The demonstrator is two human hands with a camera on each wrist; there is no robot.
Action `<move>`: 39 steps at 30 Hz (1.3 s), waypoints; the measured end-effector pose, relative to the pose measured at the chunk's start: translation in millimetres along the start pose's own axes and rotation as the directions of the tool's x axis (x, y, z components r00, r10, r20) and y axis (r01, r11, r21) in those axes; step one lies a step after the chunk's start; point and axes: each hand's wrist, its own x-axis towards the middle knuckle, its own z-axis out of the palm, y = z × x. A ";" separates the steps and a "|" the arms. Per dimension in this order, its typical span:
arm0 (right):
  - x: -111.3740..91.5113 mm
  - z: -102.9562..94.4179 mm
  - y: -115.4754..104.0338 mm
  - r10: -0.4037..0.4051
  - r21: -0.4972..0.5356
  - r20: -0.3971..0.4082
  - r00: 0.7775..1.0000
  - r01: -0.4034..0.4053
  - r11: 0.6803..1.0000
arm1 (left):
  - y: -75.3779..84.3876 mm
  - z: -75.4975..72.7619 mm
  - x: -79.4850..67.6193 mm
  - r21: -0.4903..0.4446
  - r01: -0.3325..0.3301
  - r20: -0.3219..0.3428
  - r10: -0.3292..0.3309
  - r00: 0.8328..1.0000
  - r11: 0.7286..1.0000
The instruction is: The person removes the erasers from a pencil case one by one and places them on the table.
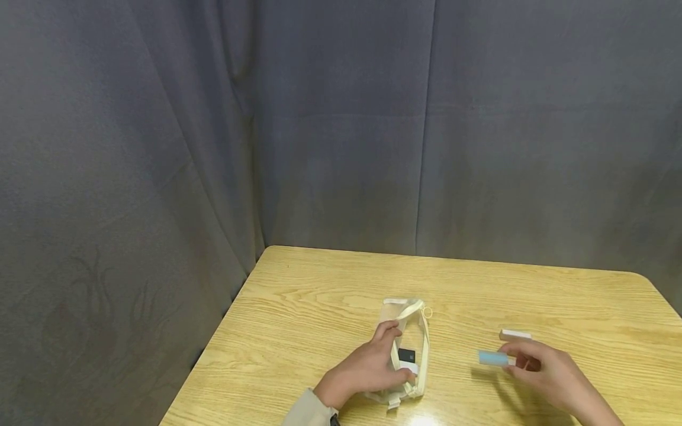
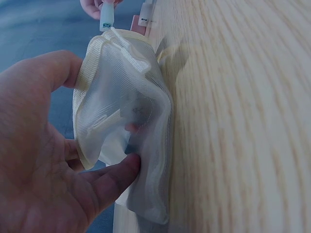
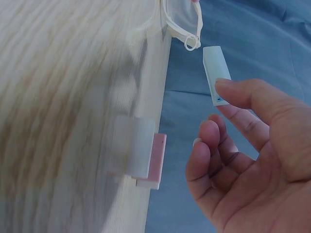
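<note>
A translucent mesh zip pouch (image 1: pixel 419 355) with cream edging lies on the table, its mouth spread. My left hand (image 1: pixel 367 367) grips it by the edging, as the left wrist view shows (image 2: pixel 48 131). Inside, a black piece (image 1: pixel 407 355) and a white piece (image 1: pixel 408 367) show. To the right of the pouch, my right hand (image 1: pixel 549 373) pinches one end of a light blue eraser-like block (image 1: pixel 493 357) between thumb and finger, above the table. The right wrist view shows small marks near the held end of this block (image 3: pixel 215 73).
Behind my right hand, a white block (image 1: pixel 517 334) lies on the wooden table (image 1: pixel 298 307). In the right wrist view a pink block (image 3: pixel 157 162) sits against a white one (image 3: pixel 141 145). Dark grey curtains (image 1: pixel 341 148) hang behind and left of the table.
</note>
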 end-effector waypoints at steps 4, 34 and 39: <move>-3.4 -2.6 4.5 0.020 -0.001 0.002 1.000 -0.020 1.000 | -0.1 -0.6 0.1 0.006 -0.010 -0.003 0.010 1.000 1.000; -22.5 -31.7 46.5 0.146 -0.016 0.061 0.987 -0.146 0.989 | 1.1 -1.9 -0.3 -0.003 0.005 -0.008 -0.005 1.000 1.000; -24.5 -34.8 56.8 0.161 -0.025 0.071 0.984 -0.160 0.987 | 1.6 -2.2 -0.9 -0.009 0.006 -0.003 -0.006 1.000 1.000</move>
